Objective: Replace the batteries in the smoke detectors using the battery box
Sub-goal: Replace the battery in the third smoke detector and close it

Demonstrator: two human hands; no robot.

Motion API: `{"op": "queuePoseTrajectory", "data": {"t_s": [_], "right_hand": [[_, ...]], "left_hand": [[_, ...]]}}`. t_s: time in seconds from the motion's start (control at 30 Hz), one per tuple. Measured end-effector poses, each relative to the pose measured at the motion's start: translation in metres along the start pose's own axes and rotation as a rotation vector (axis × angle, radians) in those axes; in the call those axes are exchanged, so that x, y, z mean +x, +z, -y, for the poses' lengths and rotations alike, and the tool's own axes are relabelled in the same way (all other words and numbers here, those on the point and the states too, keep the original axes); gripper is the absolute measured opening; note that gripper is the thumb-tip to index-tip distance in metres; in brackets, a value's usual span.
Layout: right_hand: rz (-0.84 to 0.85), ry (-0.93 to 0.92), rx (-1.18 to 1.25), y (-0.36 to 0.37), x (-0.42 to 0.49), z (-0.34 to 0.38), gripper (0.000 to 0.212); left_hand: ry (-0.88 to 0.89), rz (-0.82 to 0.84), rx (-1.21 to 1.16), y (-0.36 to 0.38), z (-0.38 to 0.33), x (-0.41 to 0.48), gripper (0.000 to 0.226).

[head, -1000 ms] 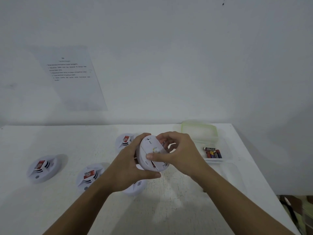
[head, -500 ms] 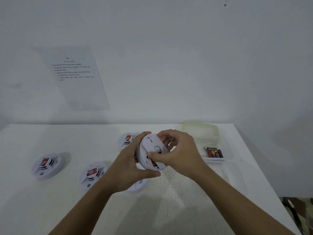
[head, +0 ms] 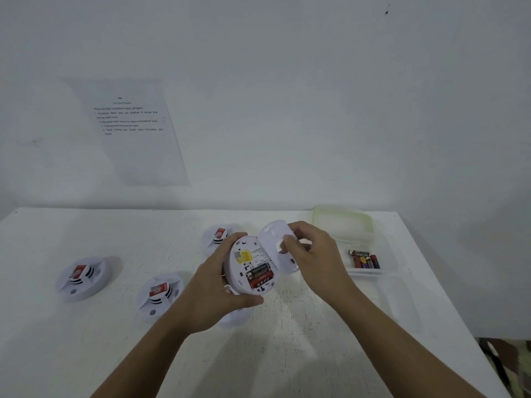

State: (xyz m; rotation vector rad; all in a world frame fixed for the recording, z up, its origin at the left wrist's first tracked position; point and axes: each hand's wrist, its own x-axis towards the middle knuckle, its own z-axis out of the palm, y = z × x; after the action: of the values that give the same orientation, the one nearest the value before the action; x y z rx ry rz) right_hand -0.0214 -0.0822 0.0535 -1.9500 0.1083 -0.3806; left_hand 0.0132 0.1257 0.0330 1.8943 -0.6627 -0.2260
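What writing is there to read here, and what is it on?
"EVEREADY", as far as it shows: black battery in the battery box.
Wall sheet: printed lines, too blurred to read.
Red labels on the table's smoke detectors: unreadable.
Batteries in the held detector: print too small.

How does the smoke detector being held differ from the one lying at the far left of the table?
The held detector is tilted above the table in the left hand; the far-left detector lies flat on it. The held detector's back is open, its cover in the right hand and batteries showing; the far-left detector shows its front with a red label. Both are round and white.
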Motion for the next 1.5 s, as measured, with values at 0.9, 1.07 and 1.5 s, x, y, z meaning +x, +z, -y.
{"op": "queuePoseTrajectory", "data": {"t_s": [0.9,1.07,1.5], "right_hand": [[0.176,0.077,-0.357,0.010,-0.019,-0.046,0.013],[0.097,0.062,0.040,-0.015,-0.024,-0.016,0.010],[-0.027,-0.025,0.012,-0.055,-0.039,-0.014,0.038]], "left_hand": [[-0.051,-0.027,-0.226,-0.007,0.001,-0.010,0.100],[-0.019,-0.047,-0.217,0.007,-0.011,-0.005,0.099],[0.103,-0.058,-0.138,0.069,-0.055,0.021,0.088]]}}
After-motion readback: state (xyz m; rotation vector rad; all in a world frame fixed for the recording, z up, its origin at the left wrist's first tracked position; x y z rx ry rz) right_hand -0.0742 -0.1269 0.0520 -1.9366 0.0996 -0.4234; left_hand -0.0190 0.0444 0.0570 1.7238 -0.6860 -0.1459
